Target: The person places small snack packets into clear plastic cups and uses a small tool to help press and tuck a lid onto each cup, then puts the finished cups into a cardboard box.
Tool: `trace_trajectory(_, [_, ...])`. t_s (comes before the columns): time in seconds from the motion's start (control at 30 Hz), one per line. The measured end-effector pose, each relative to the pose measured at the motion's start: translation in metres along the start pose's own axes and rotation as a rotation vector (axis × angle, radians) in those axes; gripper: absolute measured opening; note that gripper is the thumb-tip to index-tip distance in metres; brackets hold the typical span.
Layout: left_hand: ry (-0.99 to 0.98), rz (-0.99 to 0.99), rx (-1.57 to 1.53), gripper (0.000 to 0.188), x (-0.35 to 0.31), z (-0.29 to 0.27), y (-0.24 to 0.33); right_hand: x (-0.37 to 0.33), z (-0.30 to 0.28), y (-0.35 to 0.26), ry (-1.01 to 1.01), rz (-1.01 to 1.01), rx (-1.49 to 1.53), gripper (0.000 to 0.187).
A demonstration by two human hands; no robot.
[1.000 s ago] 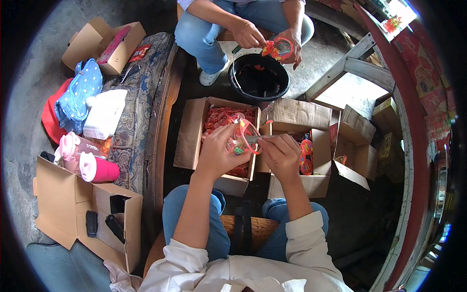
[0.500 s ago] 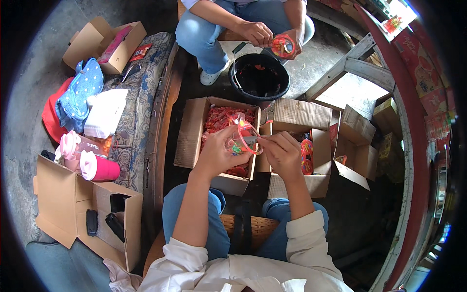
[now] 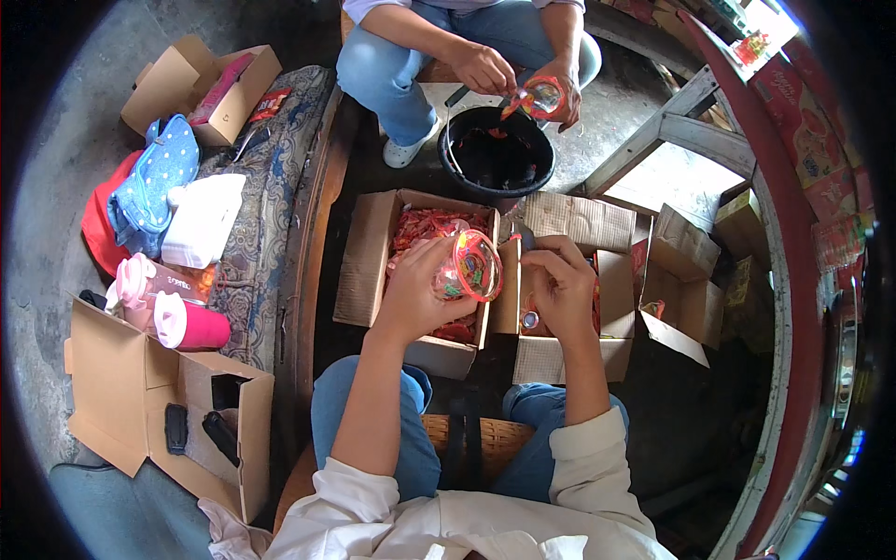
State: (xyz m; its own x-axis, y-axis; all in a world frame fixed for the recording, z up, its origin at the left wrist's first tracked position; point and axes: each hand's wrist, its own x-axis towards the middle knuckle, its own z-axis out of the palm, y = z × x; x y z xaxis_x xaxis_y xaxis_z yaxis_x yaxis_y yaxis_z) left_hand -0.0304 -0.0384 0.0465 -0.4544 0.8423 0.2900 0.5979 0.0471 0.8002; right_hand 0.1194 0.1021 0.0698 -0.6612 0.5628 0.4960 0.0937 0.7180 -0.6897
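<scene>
My left hand [image 3: 417, 287] is closed around a clear plastic cup [image 3: 469, 268] with a red rim and coloured print. The cup is tilted, its rim facing right, above an open cardboard box [image 3: 359, 271] of red plastic pieces [image 3: 431, 227]. Just right of the cup, my right hand [image 3: 563, 285] has bent fingers pinched on a small grey blade [image 3: 525, 237], which points away from me; its handle is hidden. Under that hand stands a second cardboard box [image 3: 611, 289] with more printed cups partly visible inside.
Opposite me, a seated person's hands [image 3: 487, 70] work on another clear cup [image 3: 544, 97] over a black bucket [image 3: 497, 159]. An open carton [image 3: 686, 271] stands at right beside a wooden frame [image 3: 714, 140]. Bags, pink tumblers [image 3: 194, 319] and boxes lie at left.
The grey blade has come off the cup's rim, and my right hand has shifted slightly right. My left hand has turned the cup. The other person's cup has turned, and red scraps hang from it.
</scene>
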Motion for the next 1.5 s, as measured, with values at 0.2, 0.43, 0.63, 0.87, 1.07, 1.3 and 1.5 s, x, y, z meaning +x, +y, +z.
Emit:
trace_trajectory(0.2, [0.037, 0.134, 0.238, 0.070, 0.002, 0.006, 0.005, -0.001, 0.007, 0.000, 0.003, -0.049, -0.133, 0.015])
trace_trajectory(0.43, [-0.030, 0.069, 0.131, 0.071, 0.001, 0.004, 0.012, -0.003, 0.015, 0.005, 0.037, -0.026, -0.211, 0.011])
trace_trajectory(0.63, [0.101, 0.126, 0.235, 0.070, 0.001, 0.015, 0.008, -0.005, 0.020, 0.002, 0.041, -0.029, -0.297, 0.007])
trace_trajectory(0.87, [0.161, 0.049, 0.357, 0.061, 0.001, 0.024, 0.003, -0.009, 0.026, -0.001, 0.032, -0.070, -0.341, 0.006])
trace_trajectory(1.07, [0.138, 0.028, 0.317, 0.065, 0.000, 0.023, -0.007, -0.008, 0.024, -0.001, 0.018, -0.079, -0.341, 0.006])
trace_trajectory(1.3, [0.048, -0.050, 0.204, 0.066, 0.000, 0.014, -0.001, -0.007, 0.021, 0.003, 0.011, -0.147, -0.338, 0.007])
trace_trajectory(1.5, [-0.087, -0.069, 0.129, 0.066, 0.001, 0.006, 0.007, -0.006, 0.015, 0.013, 0.044, -0.124, -0.377, 0.006])
